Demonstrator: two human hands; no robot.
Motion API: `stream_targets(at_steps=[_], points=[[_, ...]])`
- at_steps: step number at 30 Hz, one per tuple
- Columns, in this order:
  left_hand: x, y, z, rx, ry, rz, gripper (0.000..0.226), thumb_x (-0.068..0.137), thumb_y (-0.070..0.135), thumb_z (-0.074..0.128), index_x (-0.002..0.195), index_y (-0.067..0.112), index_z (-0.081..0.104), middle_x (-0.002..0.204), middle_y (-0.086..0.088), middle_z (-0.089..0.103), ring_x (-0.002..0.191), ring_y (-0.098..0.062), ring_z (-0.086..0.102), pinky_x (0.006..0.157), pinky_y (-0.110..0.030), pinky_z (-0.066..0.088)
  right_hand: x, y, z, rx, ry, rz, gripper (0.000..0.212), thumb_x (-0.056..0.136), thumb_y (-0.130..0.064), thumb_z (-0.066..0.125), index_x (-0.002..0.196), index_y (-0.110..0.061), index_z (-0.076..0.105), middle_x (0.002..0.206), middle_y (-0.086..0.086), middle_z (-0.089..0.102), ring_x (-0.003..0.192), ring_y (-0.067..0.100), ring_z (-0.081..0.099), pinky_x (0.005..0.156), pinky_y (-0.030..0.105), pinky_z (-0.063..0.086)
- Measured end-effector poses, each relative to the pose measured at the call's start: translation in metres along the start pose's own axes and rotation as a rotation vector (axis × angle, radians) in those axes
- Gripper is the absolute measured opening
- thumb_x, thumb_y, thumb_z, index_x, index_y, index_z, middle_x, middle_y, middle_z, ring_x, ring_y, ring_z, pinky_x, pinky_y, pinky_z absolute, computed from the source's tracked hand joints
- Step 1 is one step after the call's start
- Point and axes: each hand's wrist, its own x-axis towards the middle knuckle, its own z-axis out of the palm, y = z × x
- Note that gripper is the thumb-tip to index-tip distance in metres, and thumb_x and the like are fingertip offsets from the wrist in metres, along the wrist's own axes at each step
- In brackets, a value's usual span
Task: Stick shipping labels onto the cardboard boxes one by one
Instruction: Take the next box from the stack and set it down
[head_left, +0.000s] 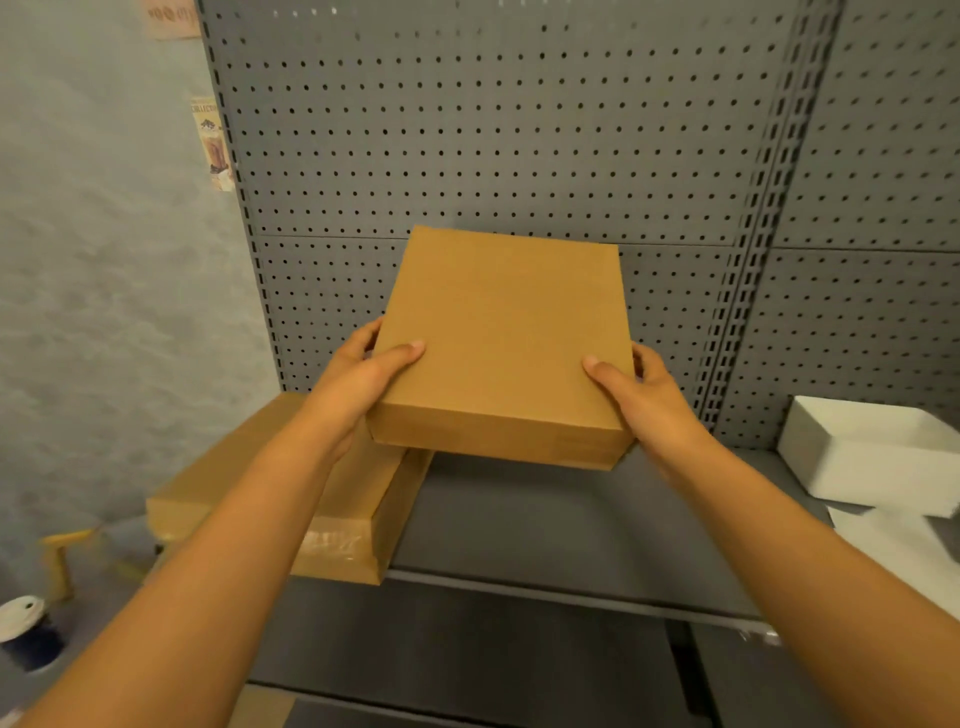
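Above the grey shelf (545, 525), the cardboard box (501, 343) is held up between the left hand (358, 379) and right hand (644, 389), each gripping a side edge, thumb on top. It looks stiff, light, smooth; side grips suit it.

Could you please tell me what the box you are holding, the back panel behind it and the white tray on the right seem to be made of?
Box: plain brown cardboard, matte, with a fibrous look and folded edges. Back panel: probably grey painted metal, given its regular punched holes and slotted uprights. White tray: smooth and matte, either plastic or coated card; the picture cannot settle which.
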Motion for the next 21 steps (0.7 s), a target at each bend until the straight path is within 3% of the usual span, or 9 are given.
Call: stream_targets(at_steps=[8,15,21], points=[[-0.021,-0.015,0.094,0.054,-0.045,-0.079,0.061,0.083,0.035,0.069,0.135,0.023,0.040,0.116,0.004,0.056,0.088,-0.005,0.056,0.066,-0.022,0.043,-0.005,0.033,-0.075,-0.123,0.034,0.089,0.064,0.090,-0.041,0.060,0.143,-0.020,0.031,0.133,0.002,0.051,0.112,0.022,0.055,0.093,0.036,0.046],[-0.035,-0.047,0.139,0.118,-0.110,-0.270,0.065,0.084,0.038,0.069,0.138,0.018,0.038,0.125,-0.003,0.055,0.097,-0.019,0.055,0.080,-0.033,0.044,-0.010,0.070,-0.109,-0.269,0.011,0.222,0.065,0.093,-0.044,0.053,0.146,-0.020,0.024,0.141,0.005,0.045,0.120,0.028,0.051,0.086,0.033,0.041],[-0.041,-0.066,0.151,0.197,-0.145,-0.344,0.061,0.085,0.040,0.066,0.137,0.018,0.042,0.126,-0.004,0.057,0.101,-0.022,0.057,0.080,-0.035,0.045,-0.011,0.094,-0.119,-0.340,-0.021,0.307,0.066,0.093,-0.045,0.053,0.146,-0.019,0.025,0.140,0.007,0.046,0.120,0.030,0.052,0.095,0.040,0.044]])
